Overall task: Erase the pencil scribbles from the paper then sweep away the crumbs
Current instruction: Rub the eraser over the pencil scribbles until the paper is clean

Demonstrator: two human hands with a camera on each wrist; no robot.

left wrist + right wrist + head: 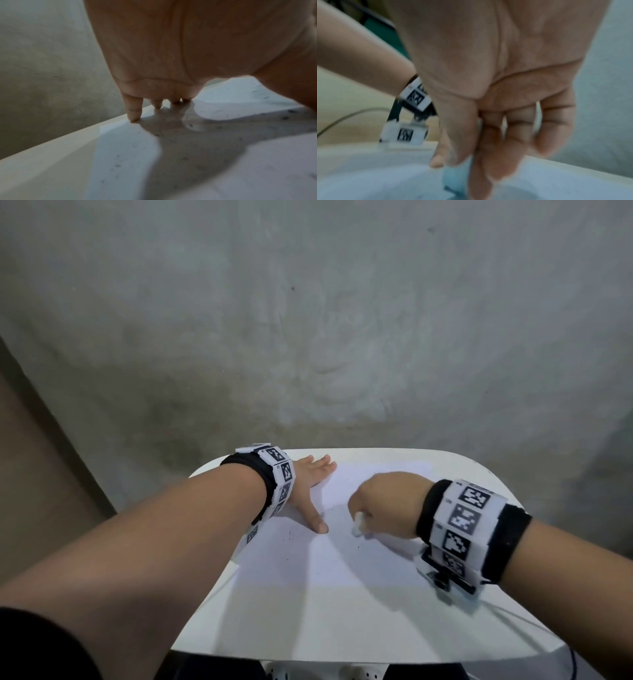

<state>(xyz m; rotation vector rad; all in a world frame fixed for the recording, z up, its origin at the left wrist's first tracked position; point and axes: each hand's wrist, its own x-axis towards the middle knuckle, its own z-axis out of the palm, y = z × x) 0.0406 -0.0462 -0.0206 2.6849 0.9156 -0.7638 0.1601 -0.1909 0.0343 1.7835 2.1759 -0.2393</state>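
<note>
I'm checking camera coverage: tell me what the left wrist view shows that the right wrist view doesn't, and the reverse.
Only the left wrist view: dark crumbs scattered over the paper, and the left hand with fingertips pressing the sheet near the table's edge.

Only the right wrist view: the right hand with its grip closed on the pale blue eraser, plus the left wrist's marker band.

Both: the white paper on the table.

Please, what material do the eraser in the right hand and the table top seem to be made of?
The eraser looks like soft rubber or vinyl: pale blue-white, matte, with a darkened rubbing edge, pinched by the right hand. The table top looks like smooth moulded plastic, off-white with rounded corners; painted wood cannot be excluded. The paper is thin and matte.
</note>
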